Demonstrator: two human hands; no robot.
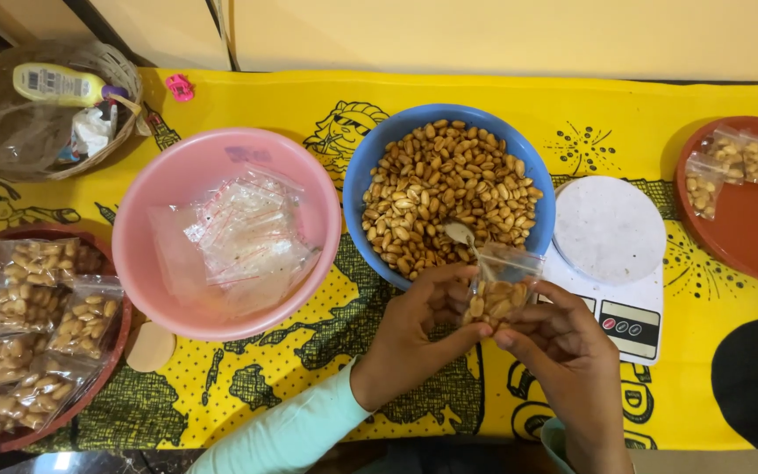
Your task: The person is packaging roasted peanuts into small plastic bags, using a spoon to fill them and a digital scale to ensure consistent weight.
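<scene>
Peanuts sit in a small clear bag (pixel 497 294) that both hands pinch together, left hand (pixel 418 338) at its 9 o'clock, right hand (pixel 568 360) at 4 o'clock. Spoon (pixel 462 235) pokes up at 11, resting in the blue bowl (pixel 370 167) of peanuts. Pink bowl (pixel 151 263) with empty bags is at 9, kitchen scale (pixel 611 233) at 2.
</scene>
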